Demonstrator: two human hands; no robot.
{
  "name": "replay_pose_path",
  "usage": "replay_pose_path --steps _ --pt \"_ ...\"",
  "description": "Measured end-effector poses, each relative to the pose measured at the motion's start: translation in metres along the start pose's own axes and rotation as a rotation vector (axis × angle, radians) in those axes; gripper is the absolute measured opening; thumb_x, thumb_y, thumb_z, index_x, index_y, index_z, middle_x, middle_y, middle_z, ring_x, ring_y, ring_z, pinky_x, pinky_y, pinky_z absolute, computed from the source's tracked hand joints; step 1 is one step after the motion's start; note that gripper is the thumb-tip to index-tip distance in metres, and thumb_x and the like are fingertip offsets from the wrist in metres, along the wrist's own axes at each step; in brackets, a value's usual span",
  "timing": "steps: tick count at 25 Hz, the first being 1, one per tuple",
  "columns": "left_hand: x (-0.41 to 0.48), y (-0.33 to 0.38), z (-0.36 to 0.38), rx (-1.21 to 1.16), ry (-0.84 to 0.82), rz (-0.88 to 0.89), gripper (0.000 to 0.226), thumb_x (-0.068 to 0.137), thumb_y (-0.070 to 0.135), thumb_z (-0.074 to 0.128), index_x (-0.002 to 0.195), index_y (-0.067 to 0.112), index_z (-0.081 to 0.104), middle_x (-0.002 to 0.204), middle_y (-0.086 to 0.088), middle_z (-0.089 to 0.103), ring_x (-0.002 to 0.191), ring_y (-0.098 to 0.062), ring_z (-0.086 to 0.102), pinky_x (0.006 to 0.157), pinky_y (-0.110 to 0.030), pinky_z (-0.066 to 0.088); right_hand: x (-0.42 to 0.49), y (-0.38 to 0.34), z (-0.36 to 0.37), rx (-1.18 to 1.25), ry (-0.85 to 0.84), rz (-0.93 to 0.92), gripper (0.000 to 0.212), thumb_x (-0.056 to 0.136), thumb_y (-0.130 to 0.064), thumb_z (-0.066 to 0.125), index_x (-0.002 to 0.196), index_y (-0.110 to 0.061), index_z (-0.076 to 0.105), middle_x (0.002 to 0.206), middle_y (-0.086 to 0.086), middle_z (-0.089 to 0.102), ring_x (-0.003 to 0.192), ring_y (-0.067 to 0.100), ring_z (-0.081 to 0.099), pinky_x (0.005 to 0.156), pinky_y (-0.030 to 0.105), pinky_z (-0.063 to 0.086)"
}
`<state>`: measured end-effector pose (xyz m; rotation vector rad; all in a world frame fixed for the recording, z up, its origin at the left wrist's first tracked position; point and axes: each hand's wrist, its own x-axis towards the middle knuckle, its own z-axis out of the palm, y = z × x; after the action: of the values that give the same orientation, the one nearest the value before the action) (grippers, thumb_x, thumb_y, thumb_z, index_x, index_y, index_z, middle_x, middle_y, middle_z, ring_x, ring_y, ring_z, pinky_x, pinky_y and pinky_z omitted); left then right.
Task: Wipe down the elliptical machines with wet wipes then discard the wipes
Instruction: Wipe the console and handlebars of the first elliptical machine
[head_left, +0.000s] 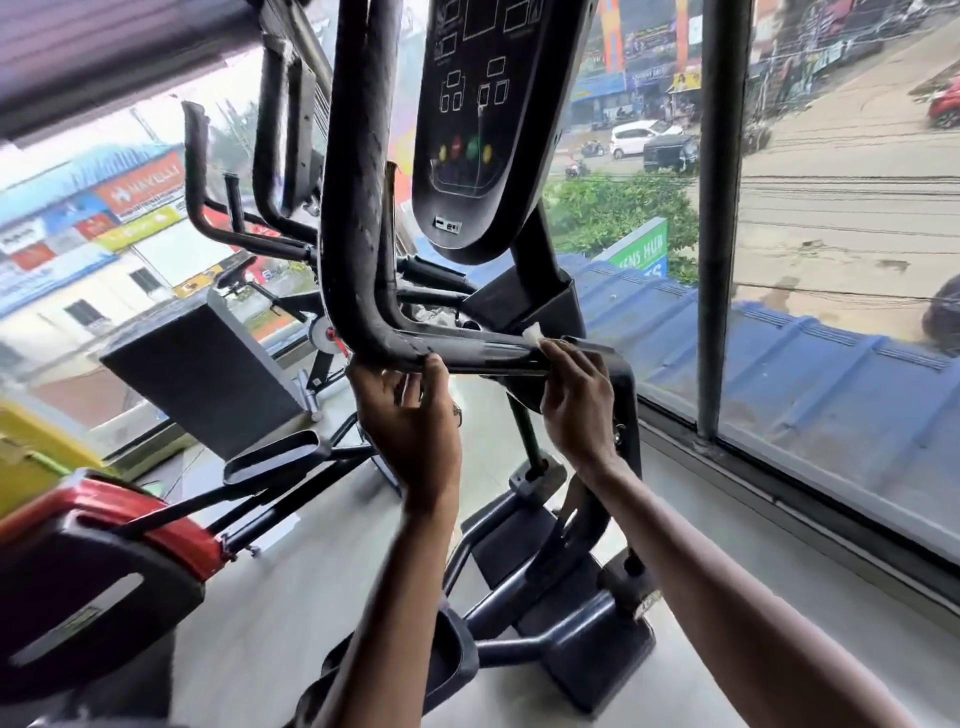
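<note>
While your left hand (410, 410) is gripping the handlebar (483, 352) bend, your right hand (576, 395) is pinching a wipe (531, 332) against it.

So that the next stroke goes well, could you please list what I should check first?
1. Grip: right hand pinches wipe, ok.
2. Contact: wipe touches bar, ok.
3. Steadying: left hand grips the bar's bend, ok.
4. Wetness of wipe: cannot tell.
5. Whether console is wiped: cannot tell.
</note>
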<state>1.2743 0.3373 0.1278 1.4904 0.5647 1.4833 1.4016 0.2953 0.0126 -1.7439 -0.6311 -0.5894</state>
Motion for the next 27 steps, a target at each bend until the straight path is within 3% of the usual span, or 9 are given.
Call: replay_pose_path --steps 4,7,9,12,16,19,22,24,27 --pt "-0.002 0.004 0.002 0.04 0.033 -0.005 0.03 0.085 -0.014 0.061 0.114 -0.006 0.055 0.096 -0.001 0.066 0.08 0.006 0.063 0.075 -0.01 0.049 0.013 -0.012 -0.006 -0.026 -0.045 0.036 0.038 0.079 0.006 0.061 0.113 -0.005 0.074 0.111 0.011 0.075 0.1 0.032 0.065 0.09 0.032 0.051" --pt "-0.004 0.007 0.004 0.05 0.046 0.006 0.029 0.084 -0.015 0.061 0.109 -0.001 0.056 0.094 0.0 0.065 0.078 0.007 0.061 0.073 -0.008 0.049 0.002 -0.029 -0.006 0.066 -0.024 -0.017 0.036 0.084 0.006 0.062 0.116 -0.006 0.074 0.115 0.007 0.074 0.103 0.022 0.059 0.094 0.021 0.044" --pt "-0.001 0.009 0.003 0.049 0.036 -0.011 0.029 0.084 -0.015 0.062 0.106 0.004 0.056 0.094 -0.001 0.066 0.081 0.001 0.062 0.072 -0.009 0.049 0.001 -0.029 -0.007 0.068 -0.002 0.032 0.036 0.086 0.005 0.06 0.117 -0.006 0.073 0.116 0.008 0.074 0.103 0.026 0.062 0.096 0.017 0.04" --pt "0.003 0.009 -0.005 0.044 -0.032 -0.045 0.03 0.086 -0.013 0.063 0.11 0.004 0.056 0.103 -0.014 0.067 0.088 -0.013 0.064 0.073 -0.013 0.051 0.004 -0.053 -0.008 0.108 0.025 0.078 0.037 0.084 0.003 0.057 0.114 -0.007 0.075 0.113 0.008 0.075 0.101 0.026 0.065 0.094 0.021 0.042" --pt "0.008 0.018 -0.02 0.078 -0.08 -0.007 0.045 0.087 -0.004 0.065 0.13 0.0 0.052 0.118 -0.012 0.067 0.097 -0.004 0.068 0.077 -0.015 0.053 -0.008 -0.119 -0.012 0.258 0.03 -0.055 0.038 0.085 0.007 0.062 0.119 -0.006 0.073 0.121 0.007 0.073 0.104 0.024 0.061 0.099 0.009 0.036" --pt "0.018 0.03 -0.028 0.135 -0.031 0.117 0.049 0.085 0.007 0.066 0.132 0.0 0.054 0.121 -0.011 0.068 0.103 -0.007 0.067 0.081 -0.015 0.053 -0.014 -0.111 -0.009 0.258 0.02 -0.159 0.036 0.091 0.002 0.059 0.125 -0.004 0.069 0.127 0.009 0.07 0.106 0.025 0.06 0.102 0.014 0.04" --pt "0.018 0.034 -0.029 0.181 -0.036 0.195 0.05 0.087 0.008 0.069 0.135 0.001 0.054 0.12 0.009 0.067 0.108 -0.007 0.066 0.083 -0.013 0.052 -0.01 -0.071 -0.005 0.185 0.055 -0.028 0.034 0.096 -0.01 0.052 0.124 -0.004 0.07 0.123 0.009 0.071 0.105 0.028 0.062 0.097 0.027 0.049" --pt "0.013 0.036 -0.028 0.234 -0.041 0.265 0.055 0.09 0.003 0.068 0.141 0.003 0.048 0.122 0.023 0.059 0.111 0.001 0.063 0.084 -0.009 0.05 -0.011 -0.074 -0.006 0.196 0.073 0.071 0.033 0.095 -0.01 0.052 0.122 -0.004 0.071 0.12 0.009 0.072 0.104 0.028 0.063 0.096 0.028 0.049" --pt "0.011 0.036 -0.029 0.264 -0.045 0.32 0.051 0.092 -0.002 0.064 0.14 -0.001 0.05 0.125 0.013 0.055 0.107 0.016 0.058 0.081 -0.005 0.048 -0.017 -0.126 -0.007 0.298 0.052 -0.002 0.031 0.094 -0.003 0.059 0.122 -0.006 0.071 0.124 0.008 0.071 0.104 0.025 0.062 0.096 0.021 0.046"
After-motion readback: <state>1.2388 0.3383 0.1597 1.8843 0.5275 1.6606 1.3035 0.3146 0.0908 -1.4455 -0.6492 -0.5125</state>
